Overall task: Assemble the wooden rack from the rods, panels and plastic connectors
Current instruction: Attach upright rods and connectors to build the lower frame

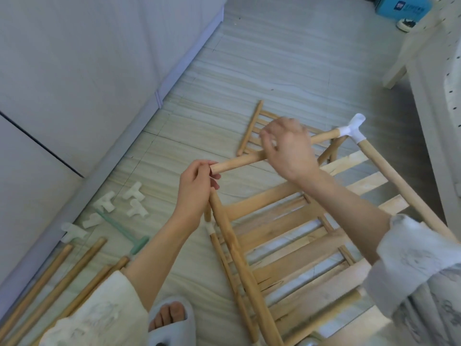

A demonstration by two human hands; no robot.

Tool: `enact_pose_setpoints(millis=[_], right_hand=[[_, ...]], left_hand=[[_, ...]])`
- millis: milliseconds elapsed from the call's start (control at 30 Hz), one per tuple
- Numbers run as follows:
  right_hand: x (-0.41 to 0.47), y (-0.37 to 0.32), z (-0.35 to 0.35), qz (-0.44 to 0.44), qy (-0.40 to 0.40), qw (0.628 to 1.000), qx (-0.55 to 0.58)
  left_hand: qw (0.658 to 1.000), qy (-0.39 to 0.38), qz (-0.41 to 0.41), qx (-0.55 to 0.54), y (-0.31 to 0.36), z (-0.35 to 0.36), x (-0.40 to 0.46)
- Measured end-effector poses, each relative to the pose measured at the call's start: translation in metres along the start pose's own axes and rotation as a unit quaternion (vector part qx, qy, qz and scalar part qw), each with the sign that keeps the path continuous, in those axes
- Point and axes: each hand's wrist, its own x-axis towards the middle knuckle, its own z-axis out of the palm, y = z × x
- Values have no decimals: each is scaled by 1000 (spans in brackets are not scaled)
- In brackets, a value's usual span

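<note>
A wooden rod (239,162) runs level from my left hand up to a white plastic corner connector (353,129), which also joins a second rod (399,181) slanting down to the right. My left hand (197,188) pinches the rod's free end and seems to hold something small and white against it. My right hand (287,148) grips the same rod near its middle. Under my arms stands the partly built rack with slatted wooden panels (289,236). A small slatted panel (252,128) lies flat on the floor behind my right hand.
Several loose white connectors (132,193) and a green tool (117,226) lie on the floor at left. Loose rods (50,280) lie at the lower left by the white cabinet (74,71). My slippered foot (169,318) is below. White furniture (434,91) stands at right.
</note>
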Motion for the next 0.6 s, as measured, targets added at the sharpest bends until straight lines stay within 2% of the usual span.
enact_pose_setpoints(millis=[67, 133, 233, 300, 367, 467, 600], right_hand=[[6, 29, -11, 67, 38, 994, -74], [9, 61, -21, 173, 58, 977, -113], [9, 93, -32, 309, 76, 937, -142], [12, 107, -38, 373, 69, 919, -109], [19, 118, -43, 433, 36, 900, -17], [22, 125, -42, 456, -16, 888, 63], [23, 124, -36, 459, 0, 888, 37]], left_hand=[[1000, 10, -7, 12, 7, 2, 9], [998, 15, 1, 67, 14, 2, 20], [988, -27, 24, 152, 24, 8, 31], [986, -60, 37, 153, 23, 14, 34], [989, -62, 45, 128, 21, 19, 32], [997, -56, 32, 47, 16, 20, 30], [995, -72, 41, 58, 12, 17, 31]])
